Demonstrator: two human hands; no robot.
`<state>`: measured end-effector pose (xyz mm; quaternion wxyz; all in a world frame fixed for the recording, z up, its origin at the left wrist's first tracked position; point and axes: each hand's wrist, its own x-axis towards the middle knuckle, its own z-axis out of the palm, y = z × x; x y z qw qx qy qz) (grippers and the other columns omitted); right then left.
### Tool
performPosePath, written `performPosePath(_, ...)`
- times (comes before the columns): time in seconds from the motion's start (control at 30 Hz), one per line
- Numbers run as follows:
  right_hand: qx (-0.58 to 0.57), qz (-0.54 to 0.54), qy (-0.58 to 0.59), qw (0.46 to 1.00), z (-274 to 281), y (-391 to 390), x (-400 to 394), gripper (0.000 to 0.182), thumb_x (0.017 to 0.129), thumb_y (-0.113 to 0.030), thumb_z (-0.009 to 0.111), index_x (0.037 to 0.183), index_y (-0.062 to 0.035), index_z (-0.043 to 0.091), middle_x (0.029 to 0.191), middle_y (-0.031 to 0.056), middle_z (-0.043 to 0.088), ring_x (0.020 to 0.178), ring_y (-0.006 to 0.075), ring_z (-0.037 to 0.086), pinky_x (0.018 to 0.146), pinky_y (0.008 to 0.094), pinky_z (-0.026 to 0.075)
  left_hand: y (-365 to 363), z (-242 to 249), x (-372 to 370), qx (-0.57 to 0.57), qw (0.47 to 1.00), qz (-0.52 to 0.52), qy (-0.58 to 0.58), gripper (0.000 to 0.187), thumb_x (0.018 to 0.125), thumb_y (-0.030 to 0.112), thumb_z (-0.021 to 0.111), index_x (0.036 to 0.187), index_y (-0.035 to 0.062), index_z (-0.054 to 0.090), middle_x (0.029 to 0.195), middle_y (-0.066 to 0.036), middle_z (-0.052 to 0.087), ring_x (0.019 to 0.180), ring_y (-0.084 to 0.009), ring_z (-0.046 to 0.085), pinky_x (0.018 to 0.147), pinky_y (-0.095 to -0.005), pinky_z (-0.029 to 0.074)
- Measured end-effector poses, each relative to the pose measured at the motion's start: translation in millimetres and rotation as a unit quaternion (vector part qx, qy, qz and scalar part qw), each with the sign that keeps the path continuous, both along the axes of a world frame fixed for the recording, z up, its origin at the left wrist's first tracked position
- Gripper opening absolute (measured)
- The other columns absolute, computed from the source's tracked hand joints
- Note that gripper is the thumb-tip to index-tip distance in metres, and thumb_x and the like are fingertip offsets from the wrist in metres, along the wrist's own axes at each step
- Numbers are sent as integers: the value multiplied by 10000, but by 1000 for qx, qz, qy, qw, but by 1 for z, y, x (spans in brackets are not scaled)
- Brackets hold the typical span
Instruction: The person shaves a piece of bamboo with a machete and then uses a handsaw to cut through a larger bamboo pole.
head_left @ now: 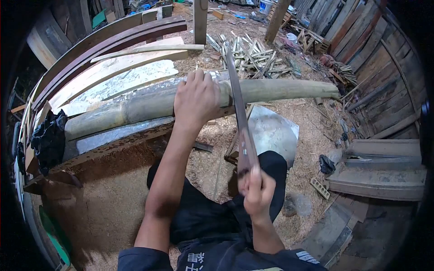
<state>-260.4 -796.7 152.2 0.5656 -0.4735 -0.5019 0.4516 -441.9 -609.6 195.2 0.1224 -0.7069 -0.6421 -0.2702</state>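
Observation:
A thick, pale green bamboo pole (151, 107) lies crosswise in front of me on a low bench (101, 141), its right end sticking out past the bench. My left hand (195, 95) is pressed over the pole from above, fingers curled across its far side. Just right of that hand, the long blade of a handsaw (238, 101) crosses the bamboo, pointing away from me. My right hand (257, 192) is wrapped around the saw's handle end, low and close to my knee. The fingers cover most of the handle.
Split bamboo pieces (253, 56) are heaped beyond the pole. Wooden posts (200, 22) stand behind it. Curved boards (131, 36) lie at the upper left, a black plastic bag (49, 140) at the bench's left end. Stacked planks (377, 180) sit at right; sawdust covers the floor.

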Motion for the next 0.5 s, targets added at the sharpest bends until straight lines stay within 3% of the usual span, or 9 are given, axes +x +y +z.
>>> performPosePath(0.17, -16, -15, -6, 1000, 34, 63, -26, 525, 1094, -366, 478, 665, -68, 426, 561, -20, 398, 478, 69, 391, 452, 261, 296, -3, 2, 1, 6, 1000, 9, 4, 311, 991, 304, 487, 927, 41, 641, 984, -118, 601, 1010, -272, 606, 861, -431, 482)
performPosePath(0.27, -9, -15, -17, 1000, 24, 36, -18, 522, 1094, -361, 482, 665, -69, 424, 565, -20, 402, 482, 67, 393, 456, 256, 295, -2, 3, 1, -7, 1000, 13, -2, 318, 992, 310, 485, 933, 41, 643, 993, -118, 600, 1016, -269, 604, 867, -428, 479)
performPosePath(0.37, 14, -10, -18, 1000, -1, -14, -5, 482, 1094, -269, 469, 664, -58, 419, 595, -11, 407, 505, 61, 363, 472, 251, 292, 0, 3, 0, 5, 1000, 20, -8, 317, 982, 317, 495, 940, 41, 647, 994, -118, 602, 1015, -270, 604, 870, -423, 480)
performPosePath(0.5, -5, -16, 15, 1000, 2, 4, -8, 498, 1092, -305, 477, 663, -57, 422, 588, -15, 402, 501, 65, 364, 468, 257, 296, 0, 0, 2, 3, 1000, 14, 2, 315, 974, 320, 502, 942, 45, 652, 997, -118, 607, 1021, -269, 605, 870, -421, 485)
